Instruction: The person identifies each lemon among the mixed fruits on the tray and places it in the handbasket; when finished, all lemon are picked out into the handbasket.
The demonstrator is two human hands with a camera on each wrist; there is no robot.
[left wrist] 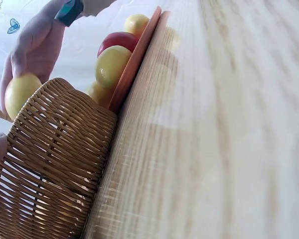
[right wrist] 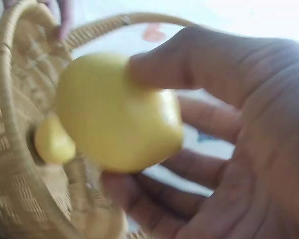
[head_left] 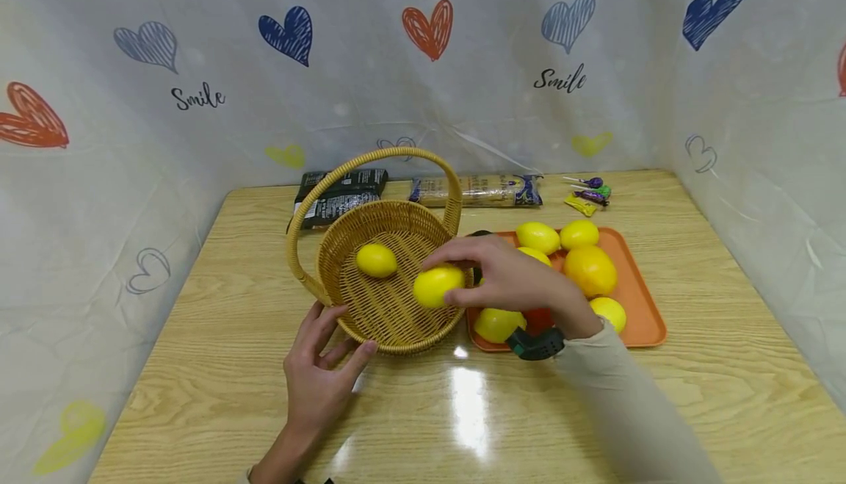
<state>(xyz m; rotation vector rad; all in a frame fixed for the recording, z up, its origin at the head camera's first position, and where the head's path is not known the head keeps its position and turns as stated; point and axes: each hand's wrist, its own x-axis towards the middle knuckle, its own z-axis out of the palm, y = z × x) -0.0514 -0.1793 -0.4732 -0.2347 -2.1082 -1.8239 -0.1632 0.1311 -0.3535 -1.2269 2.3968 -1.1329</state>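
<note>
Overhead, I see a pale wood-grain tabletop boxed in on three sides by a white curtain printed with red, blue and yellow hearts and the word "Smile". Along the back edge lie two dark packets, a long clear bag and a few wrapped sweets.

A wicker basket with an arched handle stands left of centre; one lemon rests on its floor. Just beside it on the right sits an orange tray carrying several yellow lemons, one larger orange-yellow fruit and something red, mostly hidden by my wrist.

My right hand has its grip closed on a second lemon, thumb and fingers pinching it over the basket's right side, just inside the rim. My left hand has an open grip, fingers straight, touching the basket's near rim.
</note>
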